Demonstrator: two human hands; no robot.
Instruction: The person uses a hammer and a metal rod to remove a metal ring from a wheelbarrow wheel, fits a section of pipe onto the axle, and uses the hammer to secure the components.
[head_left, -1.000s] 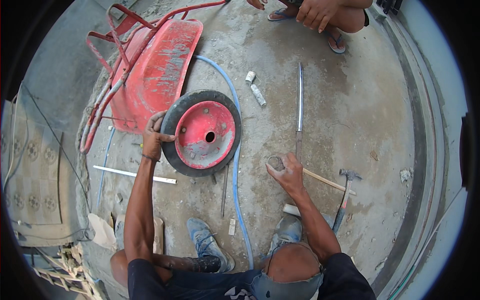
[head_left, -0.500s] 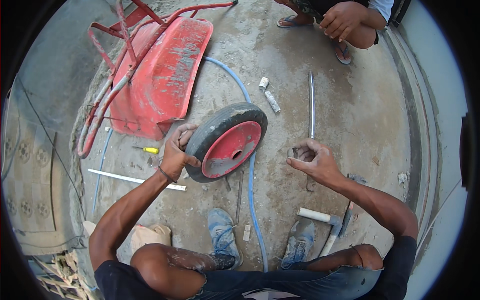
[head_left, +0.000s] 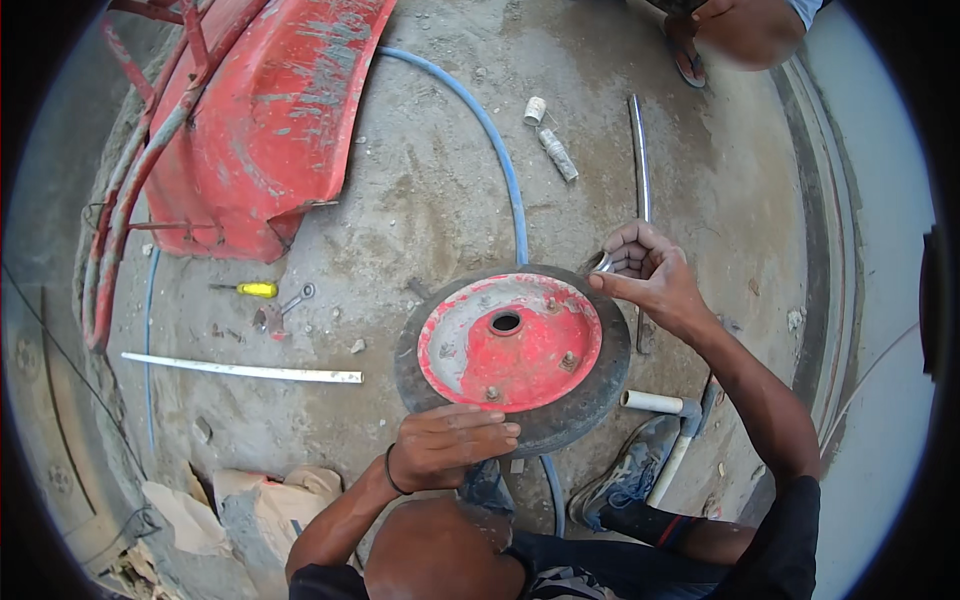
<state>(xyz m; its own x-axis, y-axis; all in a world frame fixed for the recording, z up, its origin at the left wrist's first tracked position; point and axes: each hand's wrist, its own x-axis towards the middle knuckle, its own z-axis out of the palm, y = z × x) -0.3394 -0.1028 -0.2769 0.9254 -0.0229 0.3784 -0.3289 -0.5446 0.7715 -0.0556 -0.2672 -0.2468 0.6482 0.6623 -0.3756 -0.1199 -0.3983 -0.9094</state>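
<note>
Fingers of my left hand point(head_left: 452, 447) lay pressed together on the near rim of the red wheel point(head_left: 512, 355) on the concrete, while my right hand point(head_left: 645, 275) pinched a small metal piece point(head_left: 604, 263) at its far edge.

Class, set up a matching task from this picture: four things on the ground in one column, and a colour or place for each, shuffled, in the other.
Things:
1. wheel
2. screwdriver
3. hose
4. wheelbarrow tray

Descriptions:
A. blue, curving across the concrete
B. yellow handle, lying near a spanner
C. red hub, black tyre, under the left hand
D. big, red, tipped over at the upper left

Pairs: 1-C, 2-B, 3-A, 4-D
</note>
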